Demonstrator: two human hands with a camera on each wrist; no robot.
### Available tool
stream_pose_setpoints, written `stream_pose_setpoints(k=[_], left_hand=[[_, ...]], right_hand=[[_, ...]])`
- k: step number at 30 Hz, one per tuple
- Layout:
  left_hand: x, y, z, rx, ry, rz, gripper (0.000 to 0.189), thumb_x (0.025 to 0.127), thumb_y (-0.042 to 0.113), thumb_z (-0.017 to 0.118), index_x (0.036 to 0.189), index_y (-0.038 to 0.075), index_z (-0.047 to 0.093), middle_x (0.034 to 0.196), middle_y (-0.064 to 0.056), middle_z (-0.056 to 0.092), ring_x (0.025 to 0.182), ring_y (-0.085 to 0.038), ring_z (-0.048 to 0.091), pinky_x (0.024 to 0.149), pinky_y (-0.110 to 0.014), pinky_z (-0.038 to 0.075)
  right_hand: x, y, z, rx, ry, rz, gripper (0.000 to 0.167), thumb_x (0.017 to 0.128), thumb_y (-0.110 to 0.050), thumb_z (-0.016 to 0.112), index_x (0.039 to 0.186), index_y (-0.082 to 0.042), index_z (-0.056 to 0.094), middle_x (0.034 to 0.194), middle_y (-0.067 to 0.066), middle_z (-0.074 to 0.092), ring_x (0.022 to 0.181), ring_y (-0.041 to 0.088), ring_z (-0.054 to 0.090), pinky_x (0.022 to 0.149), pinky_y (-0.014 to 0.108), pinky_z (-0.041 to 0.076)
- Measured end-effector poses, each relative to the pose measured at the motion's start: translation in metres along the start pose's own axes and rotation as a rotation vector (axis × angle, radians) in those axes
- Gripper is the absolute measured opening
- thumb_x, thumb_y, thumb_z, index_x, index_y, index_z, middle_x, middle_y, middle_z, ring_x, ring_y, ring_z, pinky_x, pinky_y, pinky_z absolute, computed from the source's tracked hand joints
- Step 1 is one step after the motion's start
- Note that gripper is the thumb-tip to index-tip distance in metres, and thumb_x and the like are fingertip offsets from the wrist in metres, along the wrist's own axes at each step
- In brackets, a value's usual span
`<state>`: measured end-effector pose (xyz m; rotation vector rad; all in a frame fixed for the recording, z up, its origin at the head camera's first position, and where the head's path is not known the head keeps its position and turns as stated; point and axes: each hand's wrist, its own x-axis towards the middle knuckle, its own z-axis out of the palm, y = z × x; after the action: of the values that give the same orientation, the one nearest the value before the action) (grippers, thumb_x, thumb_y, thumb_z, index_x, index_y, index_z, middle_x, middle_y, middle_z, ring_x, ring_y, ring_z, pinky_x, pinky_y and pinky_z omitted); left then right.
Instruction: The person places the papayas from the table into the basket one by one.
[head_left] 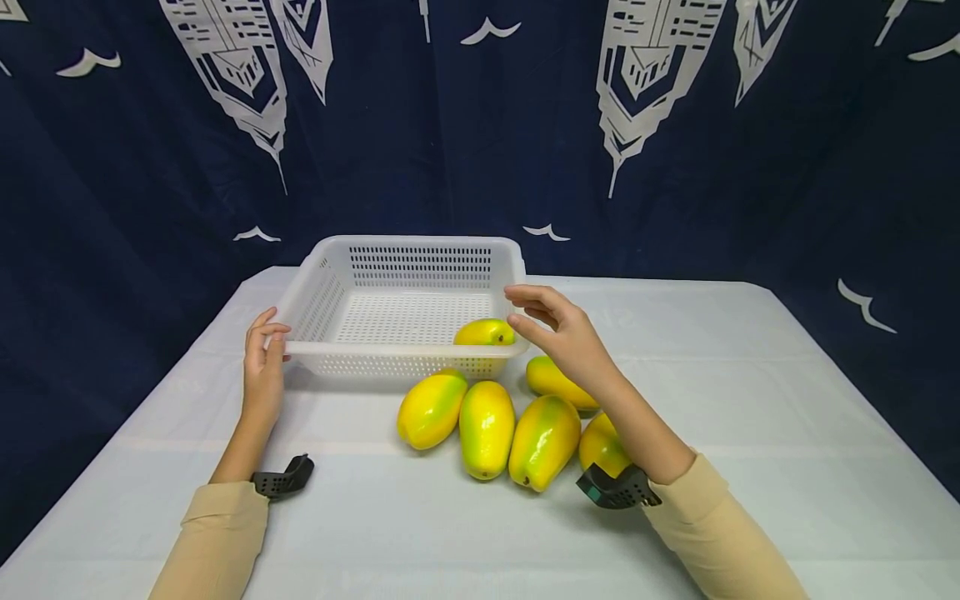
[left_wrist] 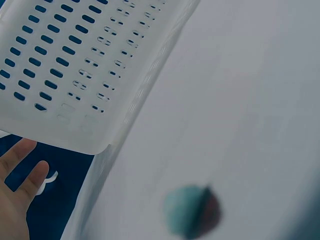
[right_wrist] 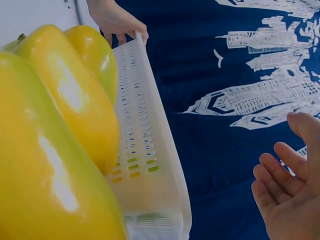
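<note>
The left grip [left_wrist: 12,212] touches the edge of a white slotted basket [left_wrist: 75,139] (a blurred teal shape [left_wrist: 182,212] shows below).

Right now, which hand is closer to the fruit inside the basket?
Right. The right hand is just right of the fruit, near the basket corner there; the left hand is farther, at the basket's left side.

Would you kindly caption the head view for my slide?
A white basket holds one yellow-green fruit; five more lie on the table.
</note>
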<state>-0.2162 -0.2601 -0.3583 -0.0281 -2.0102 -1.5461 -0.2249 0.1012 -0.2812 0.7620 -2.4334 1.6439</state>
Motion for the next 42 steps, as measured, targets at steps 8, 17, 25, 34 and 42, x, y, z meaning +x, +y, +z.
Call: stream_pose_setpoints(k=[8, 17, 25, 34, 42], left_hand=[[0.000, 0.000, 0.001, 0.001, 0.003, -0.002, 0.027, 0.095, 0.012, 0.035, 0.107, -0.011, 0.042, 0.145, -0.008, 0.028, 0.119, -0.003, 0.030, 0.078, -0.020, 0.034], [0.001, 0.000, 0.001, -0.002, 0.002, 0.003, 0.028, 0.095, 0.012, 0.035, 0.107, -0.011, 0.043, 0.145, -0.011, 0.028, 0.117, -0.002, 0.031, 0.079, -0.025, 0.034], [0.001, 0.000, 0.001, -0.001, 0.004, -0.002, 0.027, 0.095, 0.012, 0.035, 0.107, -0.011, 0.043, 0.145, -0.008, 0.028, 0.117, -0.001, 0.031, 0.079, -0.025, 0.034], [0.000, 0.001, 0.001, 0.003, 0.004, -0.001, 0.026, 0.095, 0.011, 0.034, 0.107, -0.011, 0.043, 0.145, -0.010, 0.028, 0.114, 0.001, 0.032, 0.077, -0.019, 0.034], [0.000, 0.000, 0.000, 0.012, 0.006, 0.003, 0.026, 0.095, 0.011, 0.034, 0.107, -0.010, 0.043, 0.145, -0.012, 0.027, 0.116, -0.001, 0.031, 0.076, -0.018, 0.034]], right_hand=[[-0.006, 0.000, -0.003, 0.004, 0.008, 0.022, 0.040, 0.089, -0.025, 0.056, 0.127, -0.012, 0.049, 0.130, 0.004, 0.051, 0.122, 0.018, 0.045, 0.105, 0.032, 0.035], [-0.013, 0.002, -0.005, 0.005, 0.030, 0.029, 0.038, 0.090, -0.024, 0.056, 0.125, -0.011, 0.050, 0.128, 0.005, 0.052, 0.120, 0.018, 0.047, 0.104, 0.031, 0.036], [-0.021, 0.004, -0.008, 0.075, 0.127, 0.030, 0.034, 0.090, -0.023, 0.056, 0.120, -0.007, 0.054, 0.120, 0.009, 0.058, 0.107, 0.005, 0.054, 0.091, 0.014, 0.042], [-0.034, 0.010, -0.014, 0.124, 0.217, 0.018, 0.036, 0.090, -0.025, 0.056, 0.120, -0.006, 0.054, 0.106, -0.013, 0.061, 0.102, 0.001, 0.056, 0.089, 0.013, 0.044], [-0.042, 0.013, -0.020, 0.101, 0.245, 0.014, 0.035, 0.091, -0.025, 0.053, 0.120, -0.006, 0.054, 0.104, -0.015, 0.061, 0.101, 0.002, 0.056, 0.088, 0.012, 0.044]])
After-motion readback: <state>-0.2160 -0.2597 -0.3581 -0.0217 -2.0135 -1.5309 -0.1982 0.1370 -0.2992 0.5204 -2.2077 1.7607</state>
